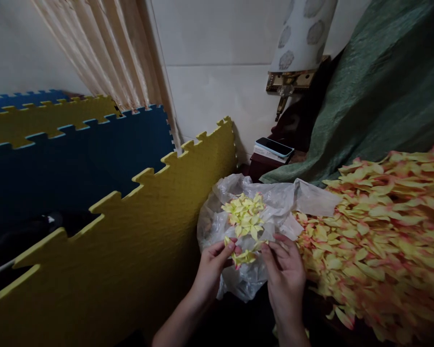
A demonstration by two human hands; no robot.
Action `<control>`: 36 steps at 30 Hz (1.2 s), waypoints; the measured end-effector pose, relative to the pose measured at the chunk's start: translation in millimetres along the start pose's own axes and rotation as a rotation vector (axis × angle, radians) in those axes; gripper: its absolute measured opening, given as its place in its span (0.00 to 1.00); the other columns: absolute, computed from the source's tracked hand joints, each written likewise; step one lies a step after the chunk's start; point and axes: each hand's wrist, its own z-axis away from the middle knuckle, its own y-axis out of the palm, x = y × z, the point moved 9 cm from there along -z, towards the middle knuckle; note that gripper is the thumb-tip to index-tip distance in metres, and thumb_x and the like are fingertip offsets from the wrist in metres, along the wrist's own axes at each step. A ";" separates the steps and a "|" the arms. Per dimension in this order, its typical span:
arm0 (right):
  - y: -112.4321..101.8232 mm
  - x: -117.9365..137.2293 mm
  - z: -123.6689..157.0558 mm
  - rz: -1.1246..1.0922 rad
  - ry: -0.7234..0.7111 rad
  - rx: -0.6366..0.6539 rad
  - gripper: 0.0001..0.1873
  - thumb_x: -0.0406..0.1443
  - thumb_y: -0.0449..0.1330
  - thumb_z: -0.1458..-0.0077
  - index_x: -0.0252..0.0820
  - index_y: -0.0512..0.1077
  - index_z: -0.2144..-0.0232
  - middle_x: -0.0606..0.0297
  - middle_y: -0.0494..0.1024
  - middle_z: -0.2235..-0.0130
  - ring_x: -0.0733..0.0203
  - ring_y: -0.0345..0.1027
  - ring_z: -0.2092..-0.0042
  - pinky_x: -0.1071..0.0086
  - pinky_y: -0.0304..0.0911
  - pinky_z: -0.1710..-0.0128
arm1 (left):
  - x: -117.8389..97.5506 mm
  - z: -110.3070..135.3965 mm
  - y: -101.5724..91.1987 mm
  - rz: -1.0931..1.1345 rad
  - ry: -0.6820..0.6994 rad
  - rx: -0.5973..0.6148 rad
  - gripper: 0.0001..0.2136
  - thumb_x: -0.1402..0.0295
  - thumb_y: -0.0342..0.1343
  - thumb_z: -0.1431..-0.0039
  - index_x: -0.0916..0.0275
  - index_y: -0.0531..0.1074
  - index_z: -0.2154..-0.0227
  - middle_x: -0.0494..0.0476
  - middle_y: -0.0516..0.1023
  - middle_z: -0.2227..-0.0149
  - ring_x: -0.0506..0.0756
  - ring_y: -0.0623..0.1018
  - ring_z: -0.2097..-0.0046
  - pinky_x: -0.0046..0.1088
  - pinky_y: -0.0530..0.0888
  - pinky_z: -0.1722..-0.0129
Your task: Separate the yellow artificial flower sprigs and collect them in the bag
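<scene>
Between my two hands is a yellow artificial flower (244,259) with pink tinges, above a crinkled clear plastic bag (211,217). My left hand (215,262) pinches a petal on its left side between thumb and fingers. At the right side my right hand (284,265) closes thumb and fingertips on another petal. Just beyond the fingers, a small heap of similar yellow flowers (246,214) lies on the bag. A large pile of yellow and pink petals (376,241) spreads beside my right hand; whether its pieces are joined is hard to see.
Yellow foam mat panels (148,246) stand upright on the left, with a dark blue panel (79,159) behind. A phone (275,147) rests on a small box (269,155) at the back. Green sacking (376,91) hangs behind the pile, near a wall lamp (302,38).
</scene>
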 end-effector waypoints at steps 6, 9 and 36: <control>-26.2 49.0 22.3 0.019 -0.354 -0.275 0.13 0.35 0.69 0.52 0.43 0.69 0.66 0.66 0.77 0.71 0.60 0.73 0.71 0.65 0.69 0.67 | -1.3 -16.8 -27.9 0.100 0.011 -0.141 0.16 0.58 0.71 0.61 0.68 0.81 0.77 0.55 0.77 0.74 0.48 0.71 0.73 0.20 0.66 0.74; -44.4 63.4 16.5 0.009 -0.447 -0.491 0.10 0.36 0.68 0.52 0.43 0.70 0.68 0.71 0.72 0.74 0.63 0.66 0.75 0.66 0.66 0.71 | -5.6 -24.1 -37.4 0.116 0.045 -0.162 0.16 0.57 0.72 0.61 0.68 0.80 0.76 0.52 0.75 0.78 0.46 0.69 0.76 0.19 0.64 0.75; 47.7 -8.2 -6.2 0.315 -0.028 0.576 0.16 0.37 0.68 0.54 0.42 0.75 0.60 0.60 0.80 0.62 0.57 0.75 0.61 0.66 0.71 0.59 | -6.7 6.5 19.1 -0.087 0.037 0.242 0.17 0.54 0.64 0.49 0.65 0.82 0.67 0.58 0.81 0.71 0.55 0.77 0.65 0.25 0.70 0.64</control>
